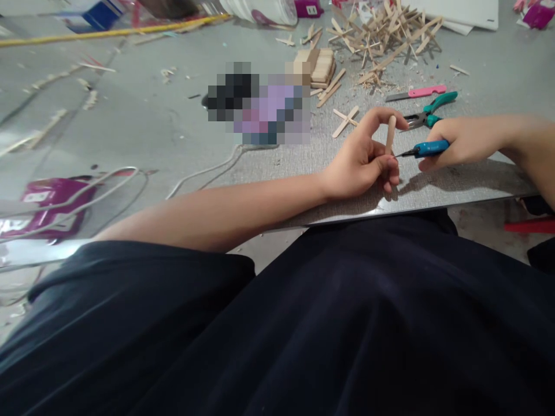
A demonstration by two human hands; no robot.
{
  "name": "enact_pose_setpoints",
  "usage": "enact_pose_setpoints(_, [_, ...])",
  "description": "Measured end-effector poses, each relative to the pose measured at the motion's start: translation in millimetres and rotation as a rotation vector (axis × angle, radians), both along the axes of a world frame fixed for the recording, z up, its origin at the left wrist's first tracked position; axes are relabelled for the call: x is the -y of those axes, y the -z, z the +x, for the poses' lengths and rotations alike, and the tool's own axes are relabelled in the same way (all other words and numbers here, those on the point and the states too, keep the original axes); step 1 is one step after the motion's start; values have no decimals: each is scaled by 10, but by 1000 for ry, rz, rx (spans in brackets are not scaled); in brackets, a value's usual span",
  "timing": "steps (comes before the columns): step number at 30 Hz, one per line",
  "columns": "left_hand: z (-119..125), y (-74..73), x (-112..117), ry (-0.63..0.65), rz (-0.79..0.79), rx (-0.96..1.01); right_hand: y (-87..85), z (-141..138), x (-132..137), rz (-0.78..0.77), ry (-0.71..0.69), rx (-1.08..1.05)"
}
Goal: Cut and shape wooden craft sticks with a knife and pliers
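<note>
My left hand pinches a wooden craft stick low down between thumb and fingers, its index finger arched past the stick's upper end. My right hand grips a blue-handled craft knife. The knife's thin dark tip points left and reaches the stick's lower part, close to my left thumb; whether it touches the wood cannot be made out. Just beyond my right hand lie pliers with green handles and a pink-handled knife. Two crossed sticks lie beyond my left hand.
A heap of craft sticks lies at the back, beside a stacked bundle of sticks. A pixelated patch hides things left of centre. A white cable runs along the table. Purple packets sit at the left edge.
</note>
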State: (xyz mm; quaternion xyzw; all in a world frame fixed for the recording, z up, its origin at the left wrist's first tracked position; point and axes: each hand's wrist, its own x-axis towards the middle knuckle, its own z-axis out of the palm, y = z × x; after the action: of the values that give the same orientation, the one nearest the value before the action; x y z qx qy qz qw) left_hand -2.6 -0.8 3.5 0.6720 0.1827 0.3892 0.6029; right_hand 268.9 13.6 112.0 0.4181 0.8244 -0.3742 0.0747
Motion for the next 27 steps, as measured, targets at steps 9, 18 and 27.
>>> enact_pose_setpoints(9, [-60, -143, 19, 48, -2, -74, 57, -19, -8, 182, 148, -104])
enact_pose_setpoints(18, [-39, -99, 7, 111, -50, -42, 85, -68, 53, 204, 63, -126])
enact_pose_setpoints(27, [-32, -92, -17, 94, -50, -32, 88, -22, 43, 185, 39, -101])
